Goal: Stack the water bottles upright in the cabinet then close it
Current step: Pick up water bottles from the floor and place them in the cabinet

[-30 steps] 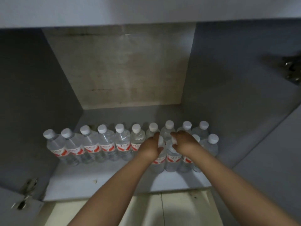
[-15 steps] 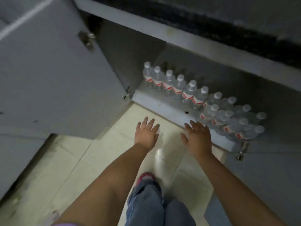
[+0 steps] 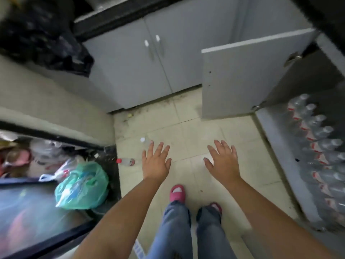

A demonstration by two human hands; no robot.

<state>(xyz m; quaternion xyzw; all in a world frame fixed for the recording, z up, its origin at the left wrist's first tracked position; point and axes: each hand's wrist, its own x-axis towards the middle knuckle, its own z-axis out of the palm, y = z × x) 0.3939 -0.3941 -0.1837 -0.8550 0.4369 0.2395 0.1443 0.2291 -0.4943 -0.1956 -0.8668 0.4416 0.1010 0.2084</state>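
Note:
Several clear water bottles (image 3: 317,144) with white caps and red labels stand in rows on the open cabinet's floor (image 3: 276,146) at the right edge. Its grey door (image 3: 242,77) stands swung out over the tiles. My left hand (image 3: 155,161) and my right hand (image 3: 223,161) hover over the tiled floor, fingers spread, holding nothing. Just left of my left hand, a white-capped bottle (image 3: 145,142) stands on the floor and a red-capped bottle (image 3: 126,161) lies on its side.
A closed grey double-door cabinet (image 3: 149,58) faces me. At the left are a green plastic bag (image 3: 82,186), other bags and a dark-rimmed bin (image 3: 104,146). A black bag (image 3: 46,38) sits on the counter. My feet in pink slippers (image 3: 177,193) stand on the tiles.
Both hands let go of the bottles in the cabinet and pulled back over the floor. My view swung left, so the cabinet now sits at the right edge.

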